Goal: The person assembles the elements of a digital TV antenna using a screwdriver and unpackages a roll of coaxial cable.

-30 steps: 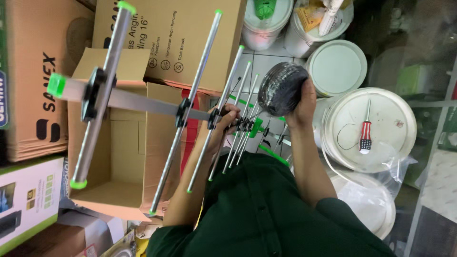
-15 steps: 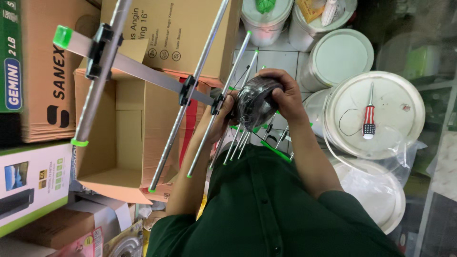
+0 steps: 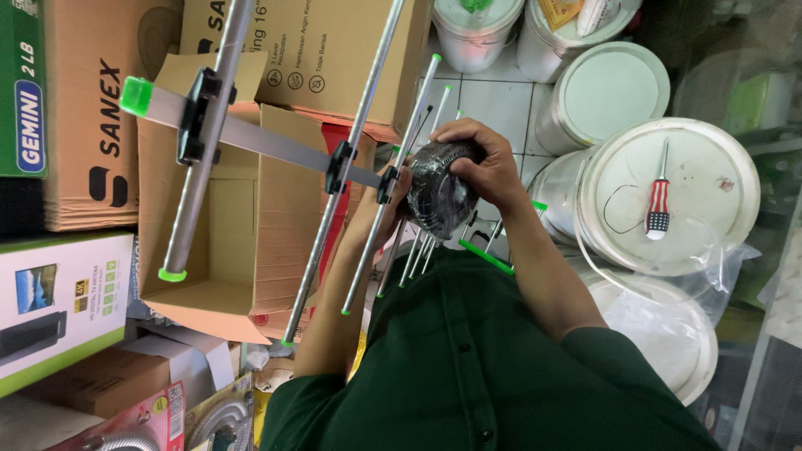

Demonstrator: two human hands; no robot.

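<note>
Cramped stockroom w/ boxes (image 3: pixel 92 134) & buckets. Right hand (image 3: pixel 484 163) brought cable coil (image 3: pixel 439 196) in to antenna (image 3: pixel 284 150); both hands clamped on it now, left hand (image 3: pixel 393 196) beside.

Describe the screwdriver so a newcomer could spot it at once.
Look right, to the largest white bucket lid. The screwdriver lies alone on it, shaft pointing up the frame. Its red, white and dark patterned handle is the only bright colour among the plain white lids.
</note>
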